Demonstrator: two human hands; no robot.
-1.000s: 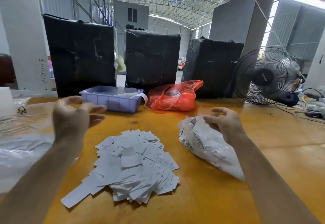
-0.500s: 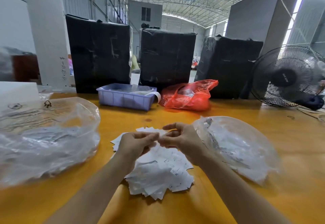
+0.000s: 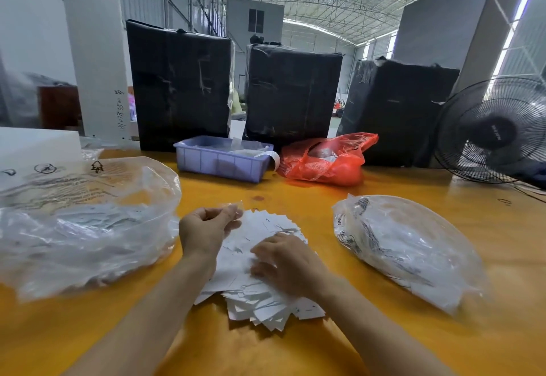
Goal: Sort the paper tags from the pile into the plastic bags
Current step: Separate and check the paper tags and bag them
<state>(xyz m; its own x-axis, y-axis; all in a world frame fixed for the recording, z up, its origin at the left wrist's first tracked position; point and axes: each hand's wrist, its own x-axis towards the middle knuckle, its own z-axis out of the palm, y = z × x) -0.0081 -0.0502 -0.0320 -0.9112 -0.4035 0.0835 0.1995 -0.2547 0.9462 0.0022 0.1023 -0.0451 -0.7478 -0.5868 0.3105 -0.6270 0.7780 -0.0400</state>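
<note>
Now the hands have parted since half a second ago, when their fingertips met over the tags. The right hand [image 3: 288,263] has dropped onto the pile [image 3: 260,296], fingers loosely bent and resting on the paper; whether it grips a tag cannot be told. The left hand [image 3: 206,228] is raised just above the pile's far left edge, thumb and fingers pinching a small clear slip [image 3: 233,208] that is too blurred to name. The pile of white tags lies on the yellow table [image 3: 295,352], between the two forearms.

To the left, beside the left hand, sits a large clear bag [image 3: 82,228] with tags inside; to the right, apart from the pile, lies a smaller bag [image 3: 407,245], also part filled. Both lie as before.

Farther back stand a blue tray [image 3: 221,166] and a red bag [image 3: 325,160], side by side. Behind them are three black bundles [image 3: 292,95], with a fan [image 3: 493,130] at the right.
</note>
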